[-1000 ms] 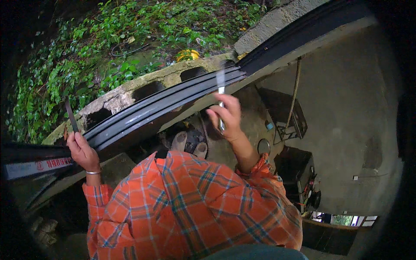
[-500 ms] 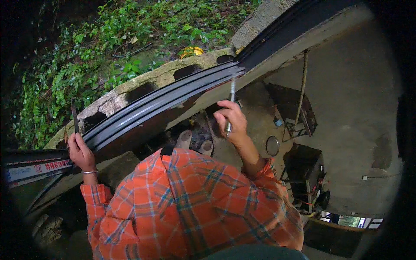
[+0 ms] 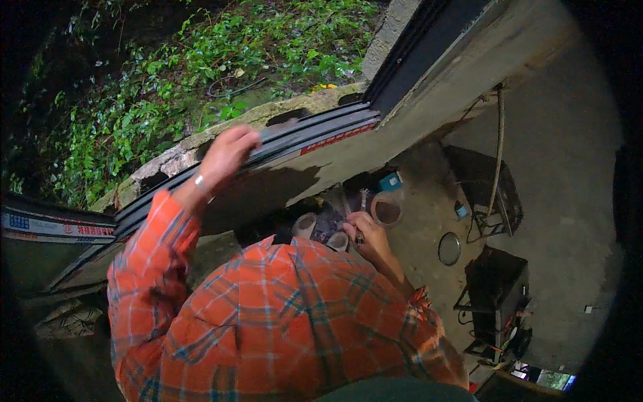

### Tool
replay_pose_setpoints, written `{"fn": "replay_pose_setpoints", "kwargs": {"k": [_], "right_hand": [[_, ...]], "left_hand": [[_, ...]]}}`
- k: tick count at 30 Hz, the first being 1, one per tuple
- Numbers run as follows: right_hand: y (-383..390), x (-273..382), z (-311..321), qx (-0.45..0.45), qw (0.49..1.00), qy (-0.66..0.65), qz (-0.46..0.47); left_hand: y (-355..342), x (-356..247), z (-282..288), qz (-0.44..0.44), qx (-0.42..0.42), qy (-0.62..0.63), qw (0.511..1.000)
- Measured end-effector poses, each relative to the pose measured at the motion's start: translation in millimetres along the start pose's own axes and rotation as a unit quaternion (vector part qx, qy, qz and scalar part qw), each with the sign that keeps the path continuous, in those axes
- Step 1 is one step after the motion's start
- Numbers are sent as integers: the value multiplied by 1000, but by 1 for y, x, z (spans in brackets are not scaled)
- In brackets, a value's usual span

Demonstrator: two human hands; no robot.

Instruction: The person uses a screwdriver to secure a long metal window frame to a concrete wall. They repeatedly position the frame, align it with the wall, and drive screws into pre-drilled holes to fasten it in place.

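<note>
My left hand (image 3: 231,151) reaches over the dark grey window-frame track (image 3: 318,134). Its fingers are closed, and a thin flat strip (image 3: 280,126), smeared by motion, sticks out from them along the track. Lower and to the right, my right hand (image 3: 365,234) is closed around a slim silver-coloured tool (image 3: 364,197) with a pale, tufted-looking tip. That tool points up and away from me, inside the sill and apart from the track. Most of its handle is hidden by my fingers.
Beyond the track lie a rough concrete sill (image 3: 161,161) with hollows and green plants (image 3: 194,74). A frame piece with a printed label (image 3: 60,228) stands at left. A rope (image 3: 497,154) hangs at right above a dark metal box (image 3: 494,275) and a round disc (image 3: 449,248). A blue box (image 3: 390,181) sits on the floor.
My left hand has swung right and away from the track's left end to its middle, carrying the strip. My right hand has dropped from beside the track toward my body with the tool.
</note>
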State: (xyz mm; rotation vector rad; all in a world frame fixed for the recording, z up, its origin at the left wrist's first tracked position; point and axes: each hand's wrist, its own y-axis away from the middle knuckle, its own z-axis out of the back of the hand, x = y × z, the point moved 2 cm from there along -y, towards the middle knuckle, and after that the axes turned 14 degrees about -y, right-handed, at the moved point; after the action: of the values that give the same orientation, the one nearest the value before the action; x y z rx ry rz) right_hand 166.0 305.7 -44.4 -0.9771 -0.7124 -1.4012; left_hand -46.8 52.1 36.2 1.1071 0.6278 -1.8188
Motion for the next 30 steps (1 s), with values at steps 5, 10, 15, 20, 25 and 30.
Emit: {"fn": "replay_pose_setpoints", "kwargs": {"k": [5,10,15,20,25,30], "right_hand": [[16,-18,7,-82,995,-46,-17],[44,-14,9,-127,989,37,-66],[72,-4,3,-179,973,46,-137],[92,-8,1,-233,965,51,-113],[104,18,0,-337,920,-23,-201],[115,-3,4,-312,936,10,-162]], "left_hand": [[-88,-26,-51,-264,112,-408,867],[-139,-16,-92,-229,118,-287,923],[-177,-31,-113,-273,144,-275,911],[-183,-44,-142,70,178,-89,978],[-189,-35,-139,141,299,-19,943],[-174,-20,-135,136,296,205,923]]}}
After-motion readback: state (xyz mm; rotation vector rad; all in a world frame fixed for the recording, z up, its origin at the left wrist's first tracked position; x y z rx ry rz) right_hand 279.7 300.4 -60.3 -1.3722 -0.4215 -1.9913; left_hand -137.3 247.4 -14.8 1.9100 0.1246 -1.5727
